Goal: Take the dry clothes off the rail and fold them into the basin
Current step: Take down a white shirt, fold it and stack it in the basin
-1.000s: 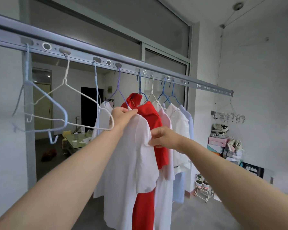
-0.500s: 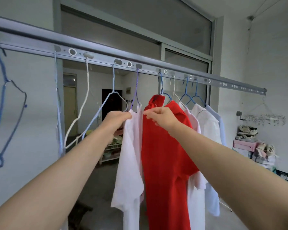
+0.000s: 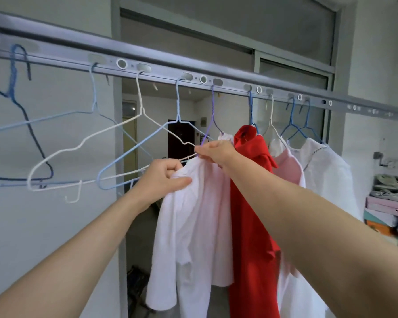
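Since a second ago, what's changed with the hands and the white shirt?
Both hands closed in on the collar of the white shirt from its shoulders. The left hand now grips bunched fabric, pulled down; the right hand pinches the collar at the purple hanger. Hanger still hooked on the rail; red shirt still hanging.

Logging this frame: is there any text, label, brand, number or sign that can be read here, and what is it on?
No text can be read in this frame.
On the stacked pastel cardboard boxes: labels, if any, are too blurred to read.
On the small plaque on the far wall: too small to read.
On the pale pink shirt gripped by the left hand and right hand, and on the red garment: no print visible.
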`<state>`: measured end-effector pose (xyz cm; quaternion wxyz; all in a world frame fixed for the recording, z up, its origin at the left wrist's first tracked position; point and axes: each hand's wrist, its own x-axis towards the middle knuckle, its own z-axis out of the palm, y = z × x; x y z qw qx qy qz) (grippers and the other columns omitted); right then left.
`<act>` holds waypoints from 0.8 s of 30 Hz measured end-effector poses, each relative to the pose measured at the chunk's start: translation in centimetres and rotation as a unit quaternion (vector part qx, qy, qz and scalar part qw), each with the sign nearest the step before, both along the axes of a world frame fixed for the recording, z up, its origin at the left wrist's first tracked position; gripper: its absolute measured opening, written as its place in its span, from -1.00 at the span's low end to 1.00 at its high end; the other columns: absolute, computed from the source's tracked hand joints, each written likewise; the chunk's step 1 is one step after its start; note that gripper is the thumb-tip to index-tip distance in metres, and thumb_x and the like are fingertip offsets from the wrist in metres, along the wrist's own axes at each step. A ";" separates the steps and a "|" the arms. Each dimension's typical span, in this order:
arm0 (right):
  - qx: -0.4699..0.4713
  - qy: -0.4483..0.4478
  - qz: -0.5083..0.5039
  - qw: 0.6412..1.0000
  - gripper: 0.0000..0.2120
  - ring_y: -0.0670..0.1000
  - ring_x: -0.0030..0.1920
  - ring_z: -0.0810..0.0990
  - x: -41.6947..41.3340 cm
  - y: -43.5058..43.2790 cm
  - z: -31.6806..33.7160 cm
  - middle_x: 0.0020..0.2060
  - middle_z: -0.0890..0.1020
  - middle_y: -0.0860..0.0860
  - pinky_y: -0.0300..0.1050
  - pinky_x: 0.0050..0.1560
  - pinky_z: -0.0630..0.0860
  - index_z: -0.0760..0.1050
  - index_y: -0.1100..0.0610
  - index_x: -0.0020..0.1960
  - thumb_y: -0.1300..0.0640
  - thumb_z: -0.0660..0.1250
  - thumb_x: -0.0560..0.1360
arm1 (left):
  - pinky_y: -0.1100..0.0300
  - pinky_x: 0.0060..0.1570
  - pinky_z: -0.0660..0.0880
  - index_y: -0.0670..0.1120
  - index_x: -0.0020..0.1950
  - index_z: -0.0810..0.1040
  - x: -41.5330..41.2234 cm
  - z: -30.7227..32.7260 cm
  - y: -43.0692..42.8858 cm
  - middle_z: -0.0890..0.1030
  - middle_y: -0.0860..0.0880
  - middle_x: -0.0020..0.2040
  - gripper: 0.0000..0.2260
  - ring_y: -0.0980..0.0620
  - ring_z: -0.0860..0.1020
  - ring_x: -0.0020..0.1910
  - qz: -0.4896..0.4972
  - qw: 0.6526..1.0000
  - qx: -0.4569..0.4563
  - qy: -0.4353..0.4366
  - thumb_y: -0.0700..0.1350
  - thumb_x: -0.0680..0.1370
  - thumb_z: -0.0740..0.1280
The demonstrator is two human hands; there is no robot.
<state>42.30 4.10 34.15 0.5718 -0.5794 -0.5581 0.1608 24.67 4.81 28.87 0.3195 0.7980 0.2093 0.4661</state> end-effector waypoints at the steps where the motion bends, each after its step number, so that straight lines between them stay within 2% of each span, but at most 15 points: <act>1: 0.006 -0.002 -0.004 1.000 -0.71 -0.09 -0.29 0.50 0.0 0.2 0.0 -0.45 0.55 -0.07 -0.23 -0.11 0.47 0.50 0.06 -0.43 0.13 0.43 0.45 | 0.32 -0.48 0.23 -0.10 -0.36 0.44 -0.2 -0.2 0.0 0.41 -0.10 -0.43 -0.80 0.09 0.34 -0.47 -0.003 1.000 0.007 -0.004 -0.16 0.34 0.46; 3: 0.015 0.002 -0.017 1.000 -0.71 -0.07 -0.30 0.48 -0.1 0.6 -0.1 -0.42 0.55 -0.05 -0.16 -0.08 0.45 0.51 0.05 -0.44 0.12 0.44 0.44 | 0.36 -0.48 0.25 -0.13 -0.36 0.43 -0.4 -0.5 -0.2 0.42 -0.02 -0.47 -0.76 0.15 0.35 -0.49 0.005 0.999 0.038 -0.003 -0.27 0.39 0.46; 5: 0.031 0.031 -0.025 0.999 -0.71 -0.09 -0.36 0.47 -0.3 0.9 -0.3 -0.46 0.56 -0.06 -0.18 -0.12 0.44 0.50 0.06 -0.44 0.15 0.45 0.43 | 0.39 -0.47 0.24 -0.12 -0.36 0.44 -0.5 -0.6 -0.4 0.42 0.10 -0.49 -0.75 0.22 0.34 -0.49 0.018 0.996 0.084 0.021 -0.35 0.40 0.43; 8: 0.041 0.091 -0.015 0.995 -0.73 -0.22 -0.56 0.46 -0.5 1.3 -0.8 -0.66 0.50 -0.15 -0.39 -0.38 0.40 0.50 0.08 -0.41 0.21 0.44 0.44 | 0.38 -0.43 0.26 -0.13 -0.35 0.49 -0.6 -1.0 -0.6 0.46 0.11 -0.45 -0.79 0.23 0.37 -0.43 0.019 0.992 0.109 0.052 -0.34 0.37 0.45; 10: 0.055 0.132 -0.008 0.990 -0.76 -0.25 -0.64 0.42 -0.5 1.2 -1.1 -0.68 0.49 -0.15 -0.43 -0.49 0.34 0.50 0.10 -0.37 0.25 0.43 0.44 | 0.33 -0.39 0.30 -0.17 -0.30 0.54 -0.5 -1.1 -0.7 0.50 0.06 -0.40 -0.86 0.20 0.42 -0.39 0.003 0.990 0.114 0.078 -0.32 0.37 0.47; 13: 0.062 0.138 -0.022 0.988 -0.84 -0.18 -0.48 0.49 -0.1 0.9 -1.1 -0.52 0.56 -0.10 -0.32 -0.28 0.42 0.57 0.09 -0.31 0.21 0.45 0.43 | 0.23 -0.33 0.32 -0.20 -0.24 0.58 -0.1 -1.3 -1.0 0.53 -0.10 -0.34 -0.93 0.19 0.41 -0.35 -0.016 0.974 0.164 0.153 -0.28 0.39 0.46; 14: 0.056 0.134 -0.027 0.989 -0.89 -0.16 -0.46 0.48 0.1 0.7 -1.1 -0.50 0.56 -0.08 -0.32 -0.27 0.41 0.59 0.12 -0.27 0.20 0.45 0.43 | 0.20 -0.32 0.33 -0.22 -0.23 0.58 0.1 -1.4 -1.0 0.54 -0.16 -0.31 -0.93 0.17 0.41 -0.34 -0.017 0.971 0.174 0.164 -0.25 0.40 0.45; 16: 0.056 0.150 -0.025 0.987 -0.93 -0.22 -0.54 0.43 0.4 0.3 -1.1 -0.56 0.54 -0.11 -0.42 -0.41 0.35 0.62 0.21 -0.18 0.20 0.45 0.44 | 0.17 -0.30 0.32 -0.26 -0.21 0.57 0.4 -1.6 -1.1 0.53 -0.23 -0.27 -0.87 0.11 0.40 -0.33 -0.016 0.970 0.179 0.165 -0.20 0.42 0.44; 18: 0.065 0.185 -0.014 0.980 -0.88 -0.20 -0.48 0.47 0.6 -0.1 -1.0 -0.53 0.56 -0.09 -0.43 -0.42 0.37 0.63 0.29 -0.09 0.22 0.43 0.45 | 0.18 -0.29 0.29 -0.30 -0.21 0.54 0.7 -1.9 -1.1 0.49 -0.26 -0.27 -0.81 0.05 0.39 -0.34 -0.009 0.962 0.201 0.183 -0.17 0.44 0.43; 20: 0.056 0.198 -0.017 0.979 -0.91 -0.18 -0.48 0.42 0.4 -0.7 -0.7 -0.59 0.53 -0.13 -0.36 -0.38 0.35 0.60 0.19 -0.20 0.19 0.41 0.47 | 0.18 -0.29 0.26 -0.27 -0.22 0.53 1.1 -2.5 -1.3 0.48 -0.23 -0.28 -0.78 -0.04 0.39 -0.29 0.005 0.945 0.241 0.221 -0.11 0.46 0.42; 21: 0.054 0.198 -0.019 0.979 -0.85 -0.19 -0.54 0.40 0.3 -1.1 -0.5 -0.63 0.50 -0.15 -0.34 -0.36 0.32 0.55 0.13 -0.28 0.17 0.40 0.47 | 0.17 -0.30 0.24 -0.26 -0.23 0.53 1.3 -2.9 -1.3 0.47 -0.22 -0.29 -0.77 -0.05 0.38 -0.28 0.006 0.940 0.252 0.231 -0.10 0.47 0.41; 23: 0.070 0.213 -0.008 0.974 -0.80 -0.22 -0.61 0.40 0.3 -1.9 -0.2 -0.50 0.56 -0.10 -0.33 -0.31 0.32 0.50 0.10 -0.31 0.14 0.39 0.48 | 0.15 -0.29 0.24 -0.26 -0.24 0.52 1.8 -3.4 -0.9 0.46 -0.24 -0.29 -0.75 -0.10 0.41 -0.28 0.001 0.950 0.226 0.214 -0.08 0.48 0.38; 24: 0.072 0.219 -0.001 0.973 -0.81 -0.23 -0.57 0.41 0.3 -2.4 -0.1 -0.40 0.58 -0.09 -0.33 -0.30 0.32 0.51 0.07 -0.29 0.10 0.37 0.49 | 0.13 -0.29 0.27 -0.27 -0.22 0.53 2.1 -3.5 -0.6 0.49 -0.25 -0.27 -0.75 -0.13 0.44 -0.27 0.001 0.962 0.195 0.189 -0.07 0.49 0.37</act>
